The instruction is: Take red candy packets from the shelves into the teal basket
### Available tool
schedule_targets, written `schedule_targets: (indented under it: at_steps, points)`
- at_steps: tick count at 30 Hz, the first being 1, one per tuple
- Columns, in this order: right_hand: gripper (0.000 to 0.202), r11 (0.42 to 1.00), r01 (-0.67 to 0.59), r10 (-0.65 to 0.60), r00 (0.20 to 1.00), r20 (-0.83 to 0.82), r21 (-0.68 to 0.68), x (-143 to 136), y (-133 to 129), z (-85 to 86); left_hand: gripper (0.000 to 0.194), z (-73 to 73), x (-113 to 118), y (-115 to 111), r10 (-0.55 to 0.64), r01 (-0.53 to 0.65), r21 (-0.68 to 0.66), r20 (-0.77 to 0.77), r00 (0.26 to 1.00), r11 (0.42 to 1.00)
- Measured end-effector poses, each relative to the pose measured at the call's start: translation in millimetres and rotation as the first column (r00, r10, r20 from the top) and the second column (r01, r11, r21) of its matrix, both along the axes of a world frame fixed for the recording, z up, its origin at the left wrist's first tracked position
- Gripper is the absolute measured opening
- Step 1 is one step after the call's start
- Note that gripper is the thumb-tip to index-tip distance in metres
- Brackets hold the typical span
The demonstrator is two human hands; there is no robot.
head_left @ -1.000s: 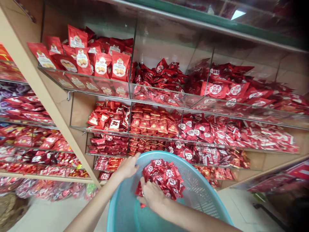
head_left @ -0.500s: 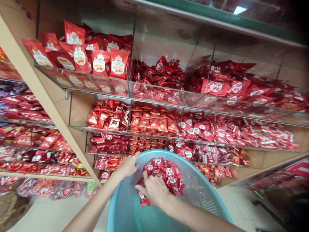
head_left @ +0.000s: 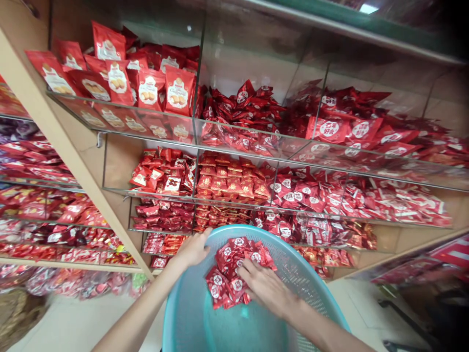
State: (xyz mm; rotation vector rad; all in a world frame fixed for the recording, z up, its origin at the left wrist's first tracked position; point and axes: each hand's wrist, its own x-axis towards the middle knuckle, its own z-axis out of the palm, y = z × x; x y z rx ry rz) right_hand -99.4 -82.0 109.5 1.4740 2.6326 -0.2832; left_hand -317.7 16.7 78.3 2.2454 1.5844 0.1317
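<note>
A heap of small red packets (head_left: 234,271) sits inside the turquoise basket (head_left: 311,288), up against its far, perforated wall. Each packet is glossy red foil with a round white badge printed on the front, and they lie jumbled at all angles, some face up, some on edge. The basket itself is a big round plastic one, smooth on the near side, pierced with rows of tiny holes on the right wall, and it fills the bottom middle of the view.

The right hand (head_left: 266,288) comes in from the lower right, forearm slanting up across the basket, palm down on the right side of the heap. Its fingers (head_left: 249,269) are spread flat over the packets, pressing on them rather than closed round any; whether a packet is caught under the palm is hard to say from this angle, but the grip looks loose and open. The left hand (head_left: 194,247) reaches in from the lower left, arm stretched long, and its grip is clamped on the basket's far-left rim, thumb over the edge.

Behind the basket rise glass shelves (head_left: 234,142) split by clear dividers into compartments, all stuffed with red packets. The top middle compartment (head_left: 242,110) holds packets with the same white badge, well above the basket. To the left stands a slanting wooden upright (head_left: 66,142).
</note>
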Motion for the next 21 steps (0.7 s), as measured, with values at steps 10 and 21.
schedule_targets:
  at_steps: [10,21]
  points:
    - [0.035,0.995,-0.096,0.098,0.994,0.048,-0.032,-6,2,-29.9,0.054,-1.4,0,1,-0.007,0.007,0.02,0.021,1.0,1.0]
    - [0.037,0.997,-0.017,0.008,0.994,-0.112,-0.081,-19,6,-14.4,0.056,-1.1,0,1,0.005,-0.005,-0.002,0.001,1.0,1.0]
